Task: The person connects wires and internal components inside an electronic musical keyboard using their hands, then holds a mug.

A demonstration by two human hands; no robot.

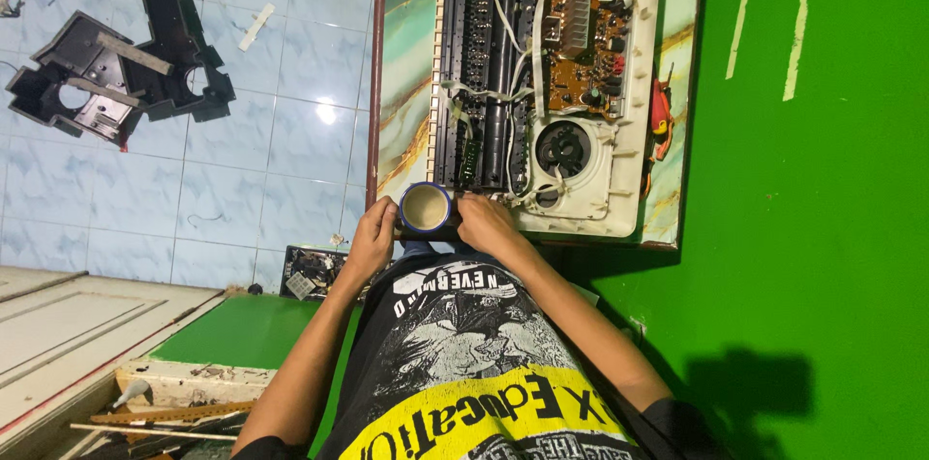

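The person holds a mug [425,207] between both hands at the near edge of the table [406,63]. The left hand [373,239] sits at the mug's 8 o'clock side, fingers curled up against its blue wall. The right hand [486,224] is at the mug's 4 o'clock side, fingers bent around it and touching the wall. Both hands close on the mug from opposite sides; how tightly they press cannot be told. The mug is blue outside and pale inside, its mouth facing the camera, and whether it rests on the table edge or is lifted cannot be told.

At 12 o'clock from the mug lies an opened keyboard [542,83], its white shell up and its insides bare. A black strip of key contacts [474,54] runs along its left part. A brown circuit board [585,34] sits toward 1 o'clock, with white ribbon cables [494,92] crossing beside it. A round speaker [562,148] lies at 2 o'clock, just beyond the right hand. A red tool [661,117] rests at the table's right rim.

At 10 o'clock, well apart on the tiled floor [242,179], lies a black plastic frame [116,73]. A small circuit board [310,271] lies on the floor at 8 o'clock, near the left forearm. The green wall [823,179] fills the 3 o'clock side.
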